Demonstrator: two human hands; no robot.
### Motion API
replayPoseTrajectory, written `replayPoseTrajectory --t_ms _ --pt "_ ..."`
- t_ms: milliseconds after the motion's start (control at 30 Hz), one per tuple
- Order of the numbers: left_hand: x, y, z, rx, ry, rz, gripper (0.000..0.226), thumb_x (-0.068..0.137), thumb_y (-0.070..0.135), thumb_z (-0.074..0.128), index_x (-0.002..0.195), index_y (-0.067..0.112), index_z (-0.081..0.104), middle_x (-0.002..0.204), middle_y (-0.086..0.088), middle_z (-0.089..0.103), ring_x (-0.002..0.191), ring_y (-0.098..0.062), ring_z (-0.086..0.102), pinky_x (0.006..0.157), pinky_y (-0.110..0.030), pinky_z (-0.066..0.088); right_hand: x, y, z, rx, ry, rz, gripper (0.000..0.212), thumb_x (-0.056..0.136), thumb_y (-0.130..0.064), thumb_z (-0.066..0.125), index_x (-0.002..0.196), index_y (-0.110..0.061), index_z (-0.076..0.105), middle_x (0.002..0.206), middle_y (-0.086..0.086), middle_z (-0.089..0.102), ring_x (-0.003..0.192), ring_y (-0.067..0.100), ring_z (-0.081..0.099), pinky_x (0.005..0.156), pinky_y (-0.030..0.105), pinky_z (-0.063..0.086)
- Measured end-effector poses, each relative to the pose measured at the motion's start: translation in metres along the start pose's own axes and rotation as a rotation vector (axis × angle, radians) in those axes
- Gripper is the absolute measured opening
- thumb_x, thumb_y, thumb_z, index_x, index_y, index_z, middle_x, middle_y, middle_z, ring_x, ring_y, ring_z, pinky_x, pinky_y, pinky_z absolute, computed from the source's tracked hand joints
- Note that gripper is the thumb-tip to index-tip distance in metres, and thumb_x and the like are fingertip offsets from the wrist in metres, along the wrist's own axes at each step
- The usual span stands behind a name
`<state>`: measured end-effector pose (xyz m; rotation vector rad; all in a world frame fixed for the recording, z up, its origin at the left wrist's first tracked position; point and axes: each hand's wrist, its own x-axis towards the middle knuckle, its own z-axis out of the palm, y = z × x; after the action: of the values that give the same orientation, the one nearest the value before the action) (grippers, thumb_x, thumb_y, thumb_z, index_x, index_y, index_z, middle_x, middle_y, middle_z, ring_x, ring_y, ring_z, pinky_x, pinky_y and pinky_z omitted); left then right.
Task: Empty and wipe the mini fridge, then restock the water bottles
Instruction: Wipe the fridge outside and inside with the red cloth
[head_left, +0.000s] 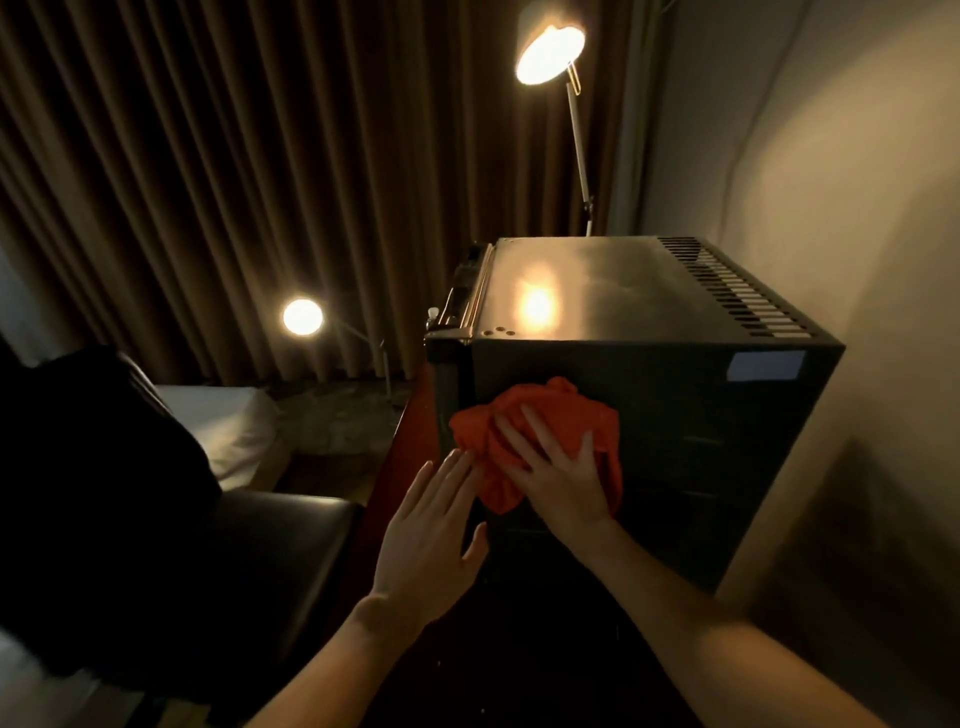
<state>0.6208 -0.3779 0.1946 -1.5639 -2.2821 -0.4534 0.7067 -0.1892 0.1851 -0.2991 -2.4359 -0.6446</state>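
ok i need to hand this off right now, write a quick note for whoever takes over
Right hand: flat, fingers straight, pressing the orange cloth against the dark side panel of the mini fridge.
Left hand: open, holding nothing, fingertips at the cloth's left edge.
The fridge stands against the wall; its door is on the far left side. A white cap shows just beyond it, possibly a bottle.
Done: outside wiping is under way.
Left: the inside is not visible, so check that it is emptied and wiped, then restock the water bottles.
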Motion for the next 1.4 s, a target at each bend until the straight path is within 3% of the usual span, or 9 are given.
replayPoseTrajectory --t_ms 233,467,600,700,933,1067,1167,1233,1400 --pt "0.006 0.012 0.016 -0.037 0.006 0.01 0.069 0.094 0.047 0.044 0.154 0.021 0.022 0.16 0.005 0.013 0.149 -0.009 0.009 0.122 -0.032 0.006 -0.035 0.074 -0.019 0.0 0.075 0.292 0.051 0.072 -0.027 0.073 0.122 -0.033 0.061 0.157 0.003 0.024 0.146 0.035 0.013 0.096 0.076 0.027" --pt "0.009 0.02 0.033 -0.038 0.004 0.039 0.076 0.088 0.042 0.061 0.151 0.02 0.026 0.16 0.001 0.022 0.148 -0.012 0.015 0.12 -0.039 0.018 -0.084 0.095 -0.015 0.011 0.073 0.771 0.066 0.069 -0.023 0.085 0.13 -0.021 0.059 0.157 0.019 0.023 0.143 0.049 0.007 0.105 0.073 0.025" --pt "0.0 0.024 0.043 -0.04 -0.002 0.049 0.068 0.09 0.044 0.045 0.151 0.018 0.031 0.16 0.001 0.023 0.148 -0.01 0.014 0.12 -0.034 0.012 -0.094 0.038 0.023 0.083 -0.063 0.545 0.064 0.06 -0.021 0.09 0.119 -0.026 0.067 0.153 0.018 0.028 0.141 0.052 0.011 0.096 0.077 0.028" --pt "-0.011 0.015 0.044 -0.022 -0.005 0.043 0.066 0.09 0.042 0.046 0.15 0.015 0.037 0.16 0.0 0.026 0.148 -0.011 0.018 0.12 -0.033 0.013 -0.082 0.025 0.028 0.097 -0.136 0.366 0.083 0.049 -0.032 0.094 0.126 -0.034 0.062 0.158 0.01 0.021 0.147 0.042 -0.008 0.092 0.079 0.026" --pt "-0.019 -0.006 0.043 0.003 -0.004 -0.018 0.069 0.093 0.044 0.046 0.153 0.017 0.027 0.16 0.001 0.019 0.149 -0.009 0.01 0.121 -0.032 0.007 -0.015 0.016 -0.01 0.142 -0.055 0.396 0.108 0.039 -0.041 0.095 0.137 -0.033 0.047 0.158 0.01 0.019 0.147 0.042 0.001 0.093 0.08 0.004" --pt "-0.023 -0.008 0.053 0.019 -0.012 -0.002 0.071 0.092 0.045 0.048 0.153 0.018 0.025 0.159 0.0 0.021 0.148 -0.009 0.01 0.122 -0.029 0.003 -0.021 -0.016 0.011 0.162 -0.21 0.272 0.112 0.044 -0.046 0.093 0.142 -0.042 0.04 0.161 0.003 0.008 0.144 0.041 -0.021 0.088 0.084 0.006" --pt "-0.028 -0.013 0.064 0.038 -0.025 -0.005 0.071 0.092 0.044 0.051 0.153 0.016 0.028 0.159 0.0 0.023 0.148 -0.009 0.011 0.122 -0.029 0.003 -0.061 -0.033 0.046 0.155 -0.443 0.059 0.114 0.072 -0.043 0.08 0.149 -0.043 -0.005 0.154 -0.004 -0.036 0.136 0.033 -0.043 0.091 0.086 0.01" --pt "-0.031 -0.014 0.073 0.049 -0.026 -0.007 0.07 0.091 0.044 0.051 0.152 0.015 0.031 0.158 -0.001 0.025 0.148 -0.01 0.012 0.121 -0.03 0.004 -0.089 -0.035 0.068 0.16 -0.552 -0.024 0.111 0.08 -0.042 0.072 0.146 -0.042 -0.017 0.15 -0.008 -0.042 0.134 0.026 -0.045 0.092 0.086 0.009" --pt "-0.041 -0.017 0.093 0.037 -0.033 0.004 0.068 0.091 0.043 0.049 0.151 0.015 0.034 0.158 -0.001 0.026 0.148 -0.01 0.016 0.12 -0.034 0.011 -0.095 -0.022 0.071 0.093 -0.343 0.049 0.084 0.05 -0.034 0.093 0.127 -0.036 0.061 0.159 -0.001 0.018 0.15 0.029 -0.006 0.084 0.081 0.032"
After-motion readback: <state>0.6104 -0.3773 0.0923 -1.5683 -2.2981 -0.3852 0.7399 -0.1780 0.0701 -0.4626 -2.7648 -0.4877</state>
